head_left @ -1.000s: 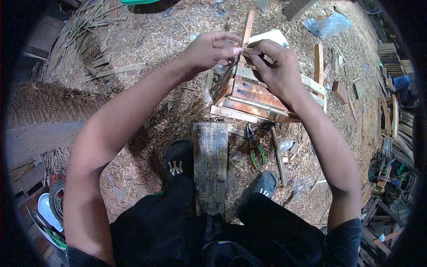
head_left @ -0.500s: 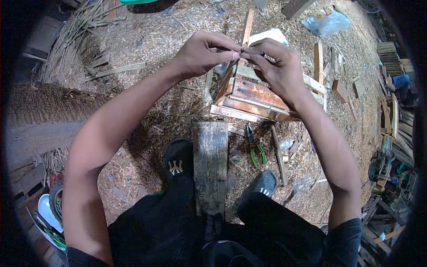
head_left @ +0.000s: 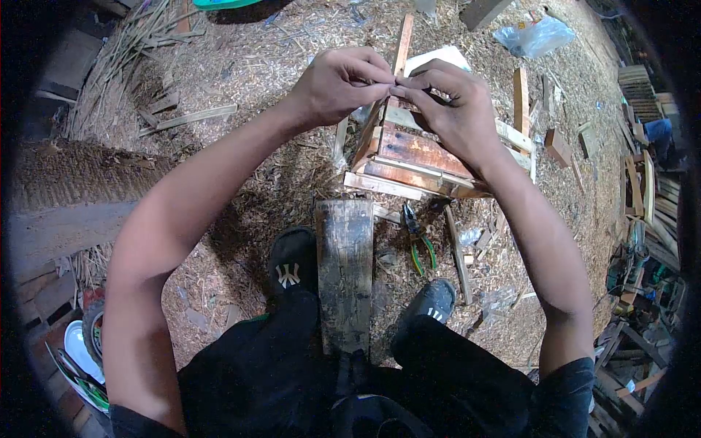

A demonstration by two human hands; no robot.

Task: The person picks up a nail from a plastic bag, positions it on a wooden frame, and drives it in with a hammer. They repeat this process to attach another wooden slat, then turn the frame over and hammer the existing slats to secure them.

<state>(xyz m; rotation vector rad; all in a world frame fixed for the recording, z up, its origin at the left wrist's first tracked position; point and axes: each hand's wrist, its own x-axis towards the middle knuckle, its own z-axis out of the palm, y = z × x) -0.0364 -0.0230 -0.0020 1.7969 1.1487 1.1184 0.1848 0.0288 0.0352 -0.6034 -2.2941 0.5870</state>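
My left hand (head_left: 347, 84) and my right hand (head_left: 453, 102) meet fingertip to fingertip at the upper middle. Both are closed in a pinch, and whatever lies between the fingertips is too small to make out. Behind and below them stands a wooden frame (head_left: 420, 155) of reddish boards and pale slats, partly hidden by my right hand and wrist. Pliers (head_left: 418, 237) with green and black handles lie on the ground below the frame. A worn wooden plank (head_left: 345, 270) extends between my feet.
Sawdust covers the ground. A clear plastic bag (head_left: 537, 38) lies at the upper right, near wood offcuts (head_left: 558, 148). A thick timber (head_left: 73, 219) is at the left, scrap wood (head_left: 650, 190) at the right. A green basin (head_left: 223, 3) shows at the top edge.
Both hands stay pinched together in nearly the same place, with slight shifts of the fingers. The whole view has moved slightly.
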